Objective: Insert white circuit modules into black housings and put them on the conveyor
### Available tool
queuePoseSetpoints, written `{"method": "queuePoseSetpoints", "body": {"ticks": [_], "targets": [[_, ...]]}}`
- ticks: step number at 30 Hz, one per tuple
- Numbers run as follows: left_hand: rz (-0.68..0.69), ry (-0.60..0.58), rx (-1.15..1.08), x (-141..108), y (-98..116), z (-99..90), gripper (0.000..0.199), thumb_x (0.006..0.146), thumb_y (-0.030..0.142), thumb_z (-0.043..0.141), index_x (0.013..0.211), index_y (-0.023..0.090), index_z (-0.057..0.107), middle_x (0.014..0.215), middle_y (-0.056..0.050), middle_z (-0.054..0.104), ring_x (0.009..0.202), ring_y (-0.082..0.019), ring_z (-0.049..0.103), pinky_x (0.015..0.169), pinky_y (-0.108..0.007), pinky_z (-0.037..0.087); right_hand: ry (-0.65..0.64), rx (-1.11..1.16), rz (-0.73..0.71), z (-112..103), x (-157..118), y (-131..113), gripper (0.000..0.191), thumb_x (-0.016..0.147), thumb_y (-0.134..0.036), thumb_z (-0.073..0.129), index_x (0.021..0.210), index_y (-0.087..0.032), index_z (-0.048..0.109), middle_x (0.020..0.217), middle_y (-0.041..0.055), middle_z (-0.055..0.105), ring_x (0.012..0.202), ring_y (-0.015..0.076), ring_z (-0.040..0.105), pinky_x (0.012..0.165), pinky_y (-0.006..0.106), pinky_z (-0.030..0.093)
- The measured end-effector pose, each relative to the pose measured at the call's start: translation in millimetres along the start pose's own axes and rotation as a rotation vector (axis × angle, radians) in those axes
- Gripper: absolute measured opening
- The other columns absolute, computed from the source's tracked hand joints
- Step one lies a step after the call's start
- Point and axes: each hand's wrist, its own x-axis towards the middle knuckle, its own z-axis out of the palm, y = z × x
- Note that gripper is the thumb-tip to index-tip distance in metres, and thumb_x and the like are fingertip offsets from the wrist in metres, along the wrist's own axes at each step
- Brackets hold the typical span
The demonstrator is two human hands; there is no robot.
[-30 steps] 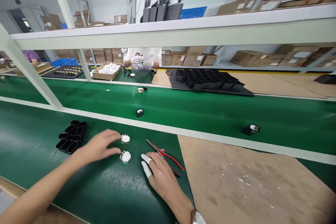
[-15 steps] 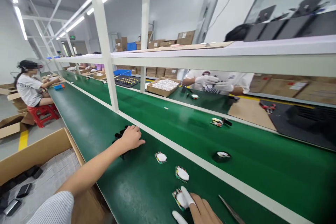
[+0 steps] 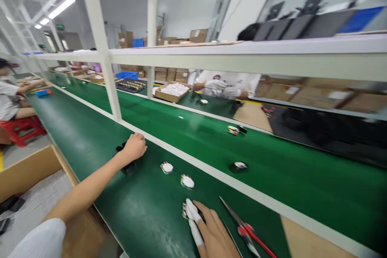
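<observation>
My left hand (image 3: pixel 136 146) reaches out over a group of black plastic cases (image 3: pixel 125 165) on the green bench. Its fingers are curled closed, and whatever they hold is hidden behind them. White finger cots cover the thumb and index finger of my right hand (image 3: pixel 213 229), which close on a small circuit board (image 3: pixel 184 210) at the near side. Most of that board is hidden by the fingers. Two similar boards with white round tops lie beyond it, one board (image 3: pixel 187 182) nearer and another board (image 3: pixel 166 167) farther. Red-handled scissors (image 3: pixel 246 227) lie right of my right hand.
A pale divider strip (image 3: pixel 193 161) separates the bench from the green belt (image 3: pixel 208 145). On the belt sit a black case (image 3: pixel 238 166) and a board (image 3: pixel 233 130). A cardboard box (image 3: pixel 27 173) stands at left. Across, a co-worker's gloved hands (image 3: pixel 222 86) handle something.
The view has swung right, bringing the scissors fully into sight. My left hand's fingers have curled in over the black cases. My right thumb and index finger have closed onto the nearest board.
</observation>
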Motion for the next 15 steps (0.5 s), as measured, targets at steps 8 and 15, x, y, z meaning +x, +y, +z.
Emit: {"method": "queuePoseSetpoints", "body": {"ticks": [8, 15], "targets": [[0.465, -0.123, -0.535, -40, 88, 7.8, 0.025, 0.105, 0.034, 0.059, 0.091, 0.021, 0.075, 0.116, -0.009, 0.074, 0.104, -0.022, 0.073, 0.097, -0.035, 0.060, -0.017, -0.035, 0.142, -14, 6, -24, 0.067, 0.077, 0.010, 0.047, 0.139, -0.012, 0.063, 0.147, 0.0171, 0.061, 0.116, 0.0299, 0.062, 0.102, 0.047, 0.060], [0.592, -0.085, -0.559, -52, 118, 53.1, 0.018, 0.104, 0.032, 0.064, 0.091, 0.020, 0.066, 0.108, -0.010, 0.074, 0.100, -0.024, 0.072, 0.085, -0.036, 0.060, 0.027, 0.118, 0.292, -32, 13, -32, 0.055, 0.105, -0.010, 0.046, 0.159, -0.016, 0.039, 0.119, 0.0140, 0.069, 0.108, 0.0296, 0.064, 0.093, 0.049, 0.062]]}}
